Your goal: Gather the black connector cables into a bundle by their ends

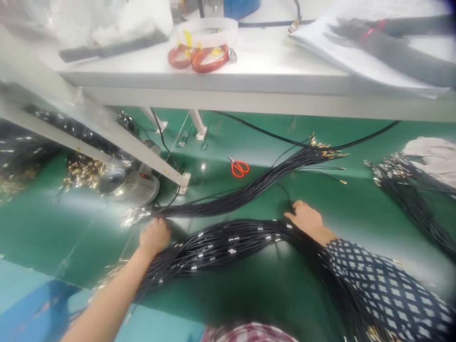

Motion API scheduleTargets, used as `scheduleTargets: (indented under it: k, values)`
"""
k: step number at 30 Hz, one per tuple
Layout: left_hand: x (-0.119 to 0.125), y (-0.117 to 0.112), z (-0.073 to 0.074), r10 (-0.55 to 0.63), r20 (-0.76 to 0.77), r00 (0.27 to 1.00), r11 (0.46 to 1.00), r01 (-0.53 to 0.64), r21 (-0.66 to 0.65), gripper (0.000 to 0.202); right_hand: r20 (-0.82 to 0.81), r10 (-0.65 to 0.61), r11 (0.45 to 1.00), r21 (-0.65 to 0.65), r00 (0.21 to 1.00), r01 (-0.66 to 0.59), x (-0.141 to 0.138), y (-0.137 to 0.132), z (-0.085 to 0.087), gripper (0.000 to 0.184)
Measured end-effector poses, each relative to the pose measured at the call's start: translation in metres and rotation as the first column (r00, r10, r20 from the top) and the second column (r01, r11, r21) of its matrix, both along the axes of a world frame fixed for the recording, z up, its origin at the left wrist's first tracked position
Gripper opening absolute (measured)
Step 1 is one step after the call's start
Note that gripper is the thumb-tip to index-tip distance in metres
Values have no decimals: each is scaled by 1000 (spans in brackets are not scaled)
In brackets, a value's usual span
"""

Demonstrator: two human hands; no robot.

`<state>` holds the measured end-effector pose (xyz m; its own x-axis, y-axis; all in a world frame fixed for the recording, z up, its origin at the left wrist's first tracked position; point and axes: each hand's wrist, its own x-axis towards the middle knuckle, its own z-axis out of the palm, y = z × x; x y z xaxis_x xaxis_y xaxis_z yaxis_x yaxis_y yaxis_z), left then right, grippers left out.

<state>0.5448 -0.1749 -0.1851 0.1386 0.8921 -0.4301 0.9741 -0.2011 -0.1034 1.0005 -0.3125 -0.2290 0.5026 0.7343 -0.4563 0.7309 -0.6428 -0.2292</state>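
Around the red scissors (239, 168), a tangle could start

On the near side of the scissors, the far cable bundle (231, 203) and the near cable bundle (221, 244) run close together, so strands may well cross and knot if one bundle is dragged against the other. To the right of the scissors, a few stray strands (322, 168) splay out from the far bundle, and its gold ends (327, 153) could catch on their neighbours. The scissors sit just beside that bundle, so a sideways sweep of it could push them or hook a handle.

Nearer than the scissors and to their left, the left hand (155, 236) has its fingers curled in at the left end of the far bundle, with the near bundle just beside; whether they grip any strands, I cannot tell. Nearer than the scissors and to their right, the right hand (307, 219) has thumb and fingers partly bent at the far edge of the near bundle; the tips are blurred, so any hold there is unclear
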Motion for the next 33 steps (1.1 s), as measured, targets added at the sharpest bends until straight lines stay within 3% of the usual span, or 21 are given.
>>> scheduleTargets:
  k: [4,6,7,8,10,12,14,17,18,20,22,25,27,29,31,33]
  values:
    - [46,-39,10,-123,195,973,987,140,-76,58,-85,-82,995,55,993,87,-8,-13,-11,10]
    - [75,-68,11,-239,359,902,959,278,-60,95,-143,-88,988,111,986,105,-6,-17,-14,6]
    - [86,-81,11,-257,321,911,960,279,-23,109,-176,-84,983,144,981,110,-5,-18,-14,4]
    - [95,-92,9,-257,282,924,965,263,19,108,-208,-75,977,179,975,114,-5,-21,-14,4]
    - [100,-106,3,-296,278,914,955,284,84,84,-259,-45,961,252,965,113,-4,-26,-9,6]
    - [90,-112,-3,-383,347,856,924,358,135,60,-278,4,940,328,961,91,-4,-32,1,6]
    - [75,-114,-10,-469,407,784,883,427,195,51,-275,58,915,399,960,58,-1,-31,19,9]
    - [59,-117,-14,-537,434,723,844,467,266,48,-98,253,852,494,962,-174,22,-9,53,17]
    - [57,-117,-15,-547,436,715,837,471,277,48,28,345,812,492,938,-313,36,5,64,19]
    - [58,-116,-14,-554,434,710,832,478,281,47,249,444,784,358,861,-508,70,37,81,23]
    - [64,-111,-13,-547,423,723,837,475,271,48,300,470,809,229,830,-541,104,66,89,20]
    - [79,-92,-11,-496,385,779,868,437,234,50,310,408,853,207,859,-479,126,85,81,17]
    - [90,-76,-10,-443,346,827,896,392,209,49,309,368,865,232,877,-445,114,72,67,26]
    - [97,-63,-11,-408,318,856,912,368,181,47,217,384,866,254,898,-431,86,36,51,45]
    - [95,-60,-11,-398,332,855,917,371,145,55,-12,410,884,251,912,-394,55,-19,35,71]
    - [78,-71,-12,-374,363,854,927,353,126,78,-118,385,920,131,915,-370,31,-83,20,94]
